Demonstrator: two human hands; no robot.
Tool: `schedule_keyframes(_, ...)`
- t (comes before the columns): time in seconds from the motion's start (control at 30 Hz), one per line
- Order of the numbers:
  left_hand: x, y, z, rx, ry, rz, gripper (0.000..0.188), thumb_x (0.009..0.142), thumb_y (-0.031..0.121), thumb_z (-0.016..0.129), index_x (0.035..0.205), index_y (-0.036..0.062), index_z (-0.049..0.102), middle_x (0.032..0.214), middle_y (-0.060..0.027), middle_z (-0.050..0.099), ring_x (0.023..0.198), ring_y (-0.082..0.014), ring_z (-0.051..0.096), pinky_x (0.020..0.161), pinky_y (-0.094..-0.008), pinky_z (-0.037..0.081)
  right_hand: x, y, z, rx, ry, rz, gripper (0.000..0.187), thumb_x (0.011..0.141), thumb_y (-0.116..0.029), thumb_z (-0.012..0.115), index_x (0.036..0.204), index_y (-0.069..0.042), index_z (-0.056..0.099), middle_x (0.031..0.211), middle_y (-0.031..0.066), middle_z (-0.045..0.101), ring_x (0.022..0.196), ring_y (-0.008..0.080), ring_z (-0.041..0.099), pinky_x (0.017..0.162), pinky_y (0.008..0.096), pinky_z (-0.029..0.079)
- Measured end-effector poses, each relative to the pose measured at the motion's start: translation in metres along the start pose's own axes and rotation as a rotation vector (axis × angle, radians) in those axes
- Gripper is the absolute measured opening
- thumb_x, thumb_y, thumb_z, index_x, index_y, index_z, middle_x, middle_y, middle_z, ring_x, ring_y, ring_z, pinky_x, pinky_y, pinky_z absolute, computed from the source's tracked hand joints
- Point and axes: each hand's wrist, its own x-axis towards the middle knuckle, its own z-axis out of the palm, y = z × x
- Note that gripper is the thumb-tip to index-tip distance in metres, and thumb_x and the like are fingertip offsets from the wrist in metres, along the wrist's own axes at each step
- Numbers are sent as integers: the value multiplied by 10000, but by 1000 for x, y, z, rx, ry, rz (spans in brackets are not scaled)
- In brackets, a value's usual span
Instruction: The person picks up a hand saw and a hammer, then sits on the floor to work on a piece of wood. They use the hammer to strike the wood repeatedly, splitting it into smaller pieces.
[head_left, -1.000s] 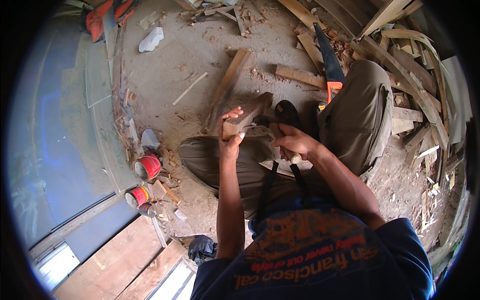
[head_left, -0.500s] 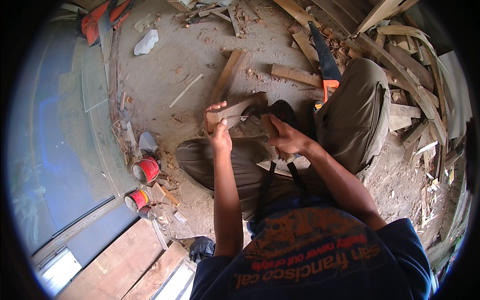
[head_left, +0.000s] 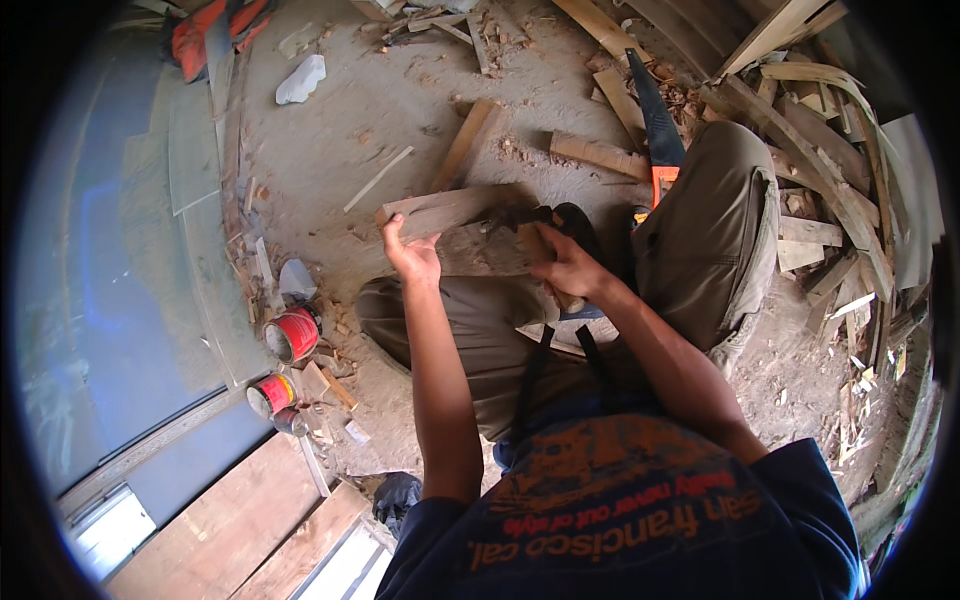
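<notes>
My left hand [head_left: 412, 258] grips the left end of a short wooden block [head_left: 450, 208], thumb against its side. The block lies nearly level above my folded left leg. My right hand [head_left: 572, 268] is closed round the wooden handle of a hammer [head_left: 532, 240]. The hammer's dark head [head_left: 508, 219] is at the block's right end; whether they touch, I cannot tell. Part of the handle is hidden by my fingers.
A handsaw [head_left: 655, 115] with an orange handle lies beyond my right knee. Wood offcuts [head_left: 466, 145] [head_left: 598, 155] are on the dusty floor ahead. Two red cans [head_left: 292, 335] [head_left: 270, 396] stand at left beside blue panels [head_left: 120, 290]. Scrap wood [head_left: 820, 150] piles up at right.
The block has swung and shifted left in my left hand, and now lies more level. My left thumb moved up and left. My right hand with the hammer has hardly moved.
</notes>
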Motion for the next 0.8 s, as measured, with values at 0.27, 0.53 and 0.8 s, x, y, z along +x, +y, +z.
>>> schedule_keyframes(0.27, -8, -5, -24, -40, 46, 24, 625, 805, 397, 625, 1339, 100, 497, 1359, -127, 514, 1285, -354, 471, 1032, -627, 374, 7, -1, -18, 14, 145, 114, 512, 864, -123, 663, 1297, 78, 476, 760, 114, 632, 558, 161, 611, 502, 333, 501)
schedule_keyframes(0.53, -15, -4, -32, -104, 275, 40, 656, 851, 532, 603, 1338, 107, 497, 1355, -129, 522, 1285, -369, 479, 1039, -630, 376, 4, -2, -12, 221, 173, 185, 189, 888, -81, 632, 1002, -6, 503, 717, 51, 555, 543, 141, 561, 456, 317, 486)
schedule_keyframes(0.8, -28, -16, -30, 4, -373, 200, 432, 952, 422, 530, 1250, 108, 529, 1347, -143, 558, 1293, -297, 488, 1094, -508, 372, -16, -27, 7, 435, 27, 288, 142, 903, -100, 637, 978, -22, 544, 766, 30, 552, 563, 115, 559, 450, 288, 489)
